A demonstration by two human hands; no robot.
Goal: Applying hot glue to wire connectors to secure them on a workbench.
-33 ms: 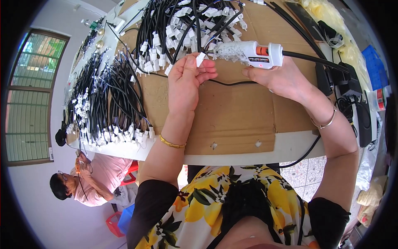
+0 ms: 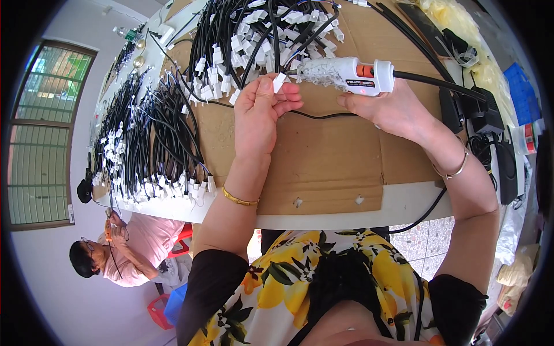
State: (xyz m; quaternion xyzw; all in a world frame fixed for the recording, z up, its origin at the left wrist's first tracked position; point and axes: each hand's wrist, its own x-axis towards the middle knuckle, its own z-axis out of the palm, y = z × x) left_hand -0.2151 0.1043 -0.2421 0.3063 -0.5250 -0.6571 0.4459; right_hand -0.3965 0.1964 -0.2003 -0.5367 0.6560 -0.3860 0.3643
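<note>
My left hand (image 2: 258, 109) is closed, with a small white plastic connector (image 2: 279, 82) pinched between thumb and fingers. In my right hand (image 2: 398, 109) is a white hot glue gun (image 2: 346, 74), held level and pointing left. Its front end is coated in clear, stringy glue, and the nozzle sits at the connector; whether they touch is too fine to see. A black rod or cable (image 2: 433, 79) runs out of the gun's rear. Beyond both hands lies a heap of black cables (image 2: 254, 43) with white connectors.
More bundled black cables (image 2: 170, 121) cover the table's left side. Brown cardboard (image 2: 323, 167) lies over the white tabletop (image 2: 410, 199). Black power adapters (image 2: 487, 115) stand at the right. At the lower left, a co-worker in pink (image 2: 141, 248) holds an orange tool.
</note>
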